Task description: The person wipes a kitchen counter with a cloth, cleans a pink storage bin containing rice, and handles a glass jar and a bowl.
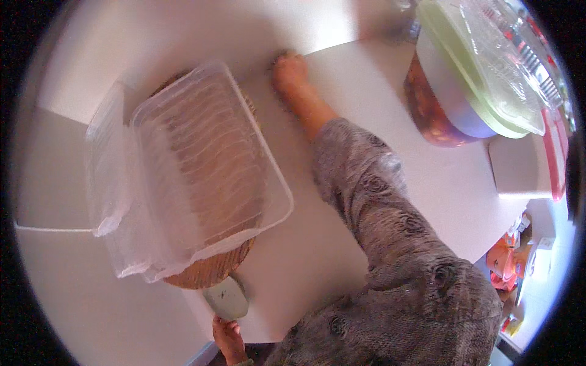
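My right hand (290, 75), at the end of a grey patterned sleeve, rests near the far edge of the white table with its fingers curled; whether they hold anything is hidden by blur. Low in the picture my left hand (229, 336) grips the edge of a small pale green dish (226, 297) with dark specks on it. Between the hands, to the left, a large clear plastic container (219, 151) with a ridged surface lies over a round brown woven mat or basket (213, 272). Crumpled translucent plastic (110, 183) stands along its left side.
At the upper right stand a brown and lilac container (439, 105) with a pale green rim and clear plastic over it, and a white box (519, 169) with a pink lid (555, 155). Orange and red items (503, 265) lie beyond the table's right edge.
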`<state>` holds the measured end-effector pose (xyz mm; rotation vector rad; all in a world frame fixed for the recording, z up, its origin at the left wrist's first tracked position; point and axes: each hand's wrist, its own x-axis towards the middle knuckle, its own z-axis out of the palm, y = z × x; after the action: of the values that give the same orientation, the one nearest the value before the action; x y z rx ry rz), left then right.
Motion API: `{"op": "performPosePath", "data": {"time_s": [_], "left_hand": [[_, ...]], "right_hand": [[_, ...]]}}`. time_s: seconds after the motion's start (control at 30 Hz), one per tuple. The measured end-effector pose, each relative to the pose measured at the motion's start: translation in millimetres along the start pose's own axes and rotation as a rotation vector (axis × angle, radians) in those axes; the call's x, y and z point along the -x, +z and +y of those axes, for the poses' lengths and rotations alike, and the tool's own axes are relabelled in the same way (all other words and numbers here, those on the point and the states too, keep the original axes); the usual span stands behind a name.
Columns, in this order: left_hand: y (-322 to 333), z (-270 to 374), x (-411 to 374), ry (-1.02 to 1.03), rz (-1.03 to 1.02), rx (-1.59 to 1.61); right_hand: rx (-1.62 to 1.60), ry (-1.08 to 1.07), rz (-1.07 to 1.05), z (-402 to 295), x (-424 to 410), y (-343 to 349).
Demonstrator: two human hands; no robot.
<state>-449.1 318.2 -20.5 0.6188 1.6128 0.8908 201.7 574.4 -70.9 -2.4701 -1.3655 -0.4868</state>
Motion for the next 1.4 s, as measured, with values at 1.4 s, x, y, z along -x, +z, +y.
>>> {"op": "performPosePath", "data": {"time_s": [1.4], "left_hand": [[-7, 0, -4, 0.091, -0.327, 0.141]], "right_hand": [[-0.505, 0.004, 0.072, 162, 239, -151]]}}
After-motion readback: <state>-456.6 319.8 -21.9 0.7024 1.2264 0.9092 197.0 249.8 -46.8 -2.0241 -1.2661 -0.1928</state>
